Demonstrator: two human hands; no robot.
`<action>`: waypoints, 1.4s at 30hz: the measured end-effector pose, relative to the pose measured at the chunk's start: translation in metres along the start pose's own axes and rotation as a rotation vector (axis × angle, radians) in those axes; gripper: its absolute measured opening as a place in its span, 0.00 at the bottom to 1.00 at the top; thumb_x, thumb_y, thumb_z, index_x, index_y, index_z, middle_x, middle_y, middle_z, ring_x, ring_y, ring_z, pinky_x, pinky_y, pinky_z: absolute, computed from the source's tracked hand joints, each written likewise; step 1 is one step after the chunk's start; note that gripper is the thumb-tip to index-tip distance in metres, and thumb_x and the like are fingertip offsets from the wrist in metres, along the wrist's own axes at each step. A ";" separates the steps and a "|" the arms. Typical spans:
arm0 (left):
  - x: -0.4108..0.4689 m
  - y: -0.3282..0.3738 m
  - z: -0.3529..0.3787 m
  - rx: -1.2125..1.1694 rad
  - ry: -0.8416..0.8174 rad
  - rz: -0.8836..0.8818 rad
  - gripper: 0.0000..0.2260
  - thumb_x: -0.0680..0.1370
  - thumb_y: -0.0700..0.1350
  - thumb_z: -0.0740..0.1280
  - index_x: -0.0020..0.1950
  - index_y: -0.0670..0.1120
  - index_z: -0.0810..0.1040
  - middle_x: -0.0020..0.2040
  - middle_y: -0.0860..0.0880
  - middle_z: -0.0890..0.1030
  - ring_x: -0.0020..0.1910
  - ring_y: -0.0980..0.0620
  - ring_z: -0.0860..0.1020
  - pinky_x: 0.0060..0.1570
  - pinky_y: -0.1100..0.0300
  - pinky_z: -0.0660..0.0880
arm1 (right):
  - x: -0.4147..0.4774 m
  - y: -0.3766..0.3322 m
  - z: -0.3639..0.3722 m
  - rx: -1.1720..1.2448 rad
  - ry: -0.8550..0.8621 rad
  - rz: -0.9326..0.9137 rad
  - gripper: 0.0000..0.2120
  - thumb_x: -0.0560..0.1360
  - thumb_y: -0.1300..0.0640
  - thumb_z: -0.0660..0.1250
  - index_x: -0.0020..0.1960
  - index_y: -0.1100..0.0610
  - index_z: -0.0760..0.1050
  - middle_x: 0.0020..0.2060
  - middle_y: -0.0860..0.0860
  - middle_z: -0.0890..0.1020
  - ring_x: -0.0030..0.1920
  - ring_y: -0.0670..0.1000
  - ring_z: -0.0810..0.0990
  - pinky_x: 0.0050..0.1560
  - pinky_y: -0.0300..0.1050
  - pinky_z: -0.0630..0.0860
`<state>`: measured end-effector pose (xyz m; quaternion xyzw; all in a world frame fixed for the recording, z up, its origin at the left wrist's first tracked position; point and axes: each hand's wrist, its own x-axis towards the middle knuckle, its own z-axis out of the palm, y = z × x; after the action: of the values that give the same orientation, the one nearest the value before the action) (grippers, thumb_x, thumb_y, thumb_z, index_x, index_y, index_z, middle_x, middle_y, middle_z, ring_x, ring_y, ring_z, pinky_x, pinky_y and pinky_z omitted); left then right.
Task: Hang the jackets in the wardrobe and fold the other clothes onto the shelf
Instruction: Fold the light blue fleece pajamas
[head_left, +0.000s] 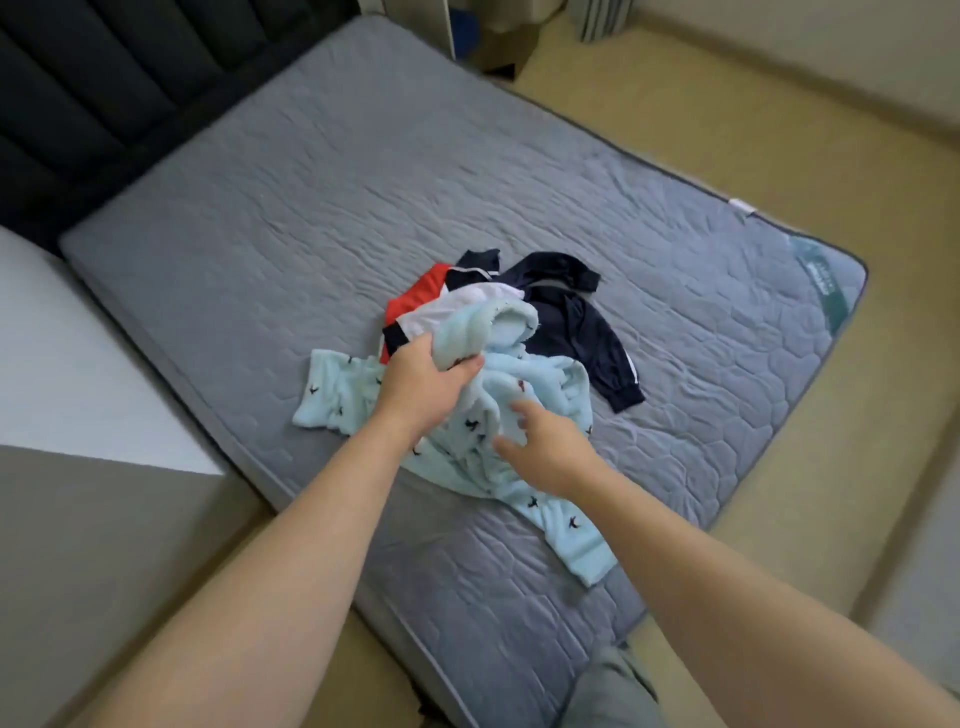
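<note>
Right hand (553, 452) nearest, fingers loosely spread over pale-blue fleece hoodie (550, 384) on mattress (311, 208); left hand (423, 387) just beyond, gripping its hood. Sleeves splayed far-left to near-right; navy jacket (571, 332), red-white garment (421, 296) behind.

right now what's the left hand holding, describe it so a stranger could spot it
On the grey mattress lies a small pile of clothes. Nearest the person, gripped by the left hand, is a fluffy pale blue top. Alone in the pile it is dotted with small dark marks; the jacket behind is navy, the other piece red, white and navy.
</note>
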<state>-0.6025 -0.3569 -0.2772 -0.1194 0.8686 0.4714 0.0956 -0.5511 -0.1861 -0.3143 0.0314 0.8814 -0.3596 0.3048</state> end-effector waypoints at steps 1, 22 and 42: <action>-0.009 0.013 -0.013 -0.094 -0.005 0.022 0.10 0.74 0.53 0.75 0.52 0.52 0.82 0.46 0.55 0.85 0.47 0.55 0.82 0.46 0.58 0.79 | -0.009 -0.012 -0.004 0.006 0.034 -0.023 0.32 0.78 0.43 0.66 0.77 0.51 0.60 0.67 0.52 0.75 0.64 0.54 0.76 0.59 0.49 0.75; -0.157 0.254 -0.169 -1.002 -0.178 0.603 0.06 0.81 0.47 0.68 0.58 0.53 0.77 0.53 0.47 0.85 0.54 0.46 0.84 0.53 0.46 0.81 | -0.192 -0.170 -0.123 0.167 1.154 -0.453 0.14 0.76 0.47 0.69 0.54 0.54 0.71 0.46 0.52 0.75 0.43 0.55 0.75 0.38 0.44 0.67; -0.192 0.241 -0.188 -0.839 -0.170 0.681 0.08 0.78 0.39 0.69 0.53 0.51 0.80 0.53 0.44 0.83 0.58 0.41 0.81 0.63 0.44 0.77 | -0.224 -0.210 -0.143 0.094 0.696 -0.527 0.08 0.72 0.46 0.71 0.48 0.47 0.76 0.40 0.45 0.82 0.42 0.48 0.80 0.39 0.43 0.74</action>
<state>-0.5009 -0.3658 0.0691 0.1790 0.5847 0.7898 -0.0484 -0.4999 -0.2115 0.0197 -0.0613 0.8921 -0.4328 -0.1141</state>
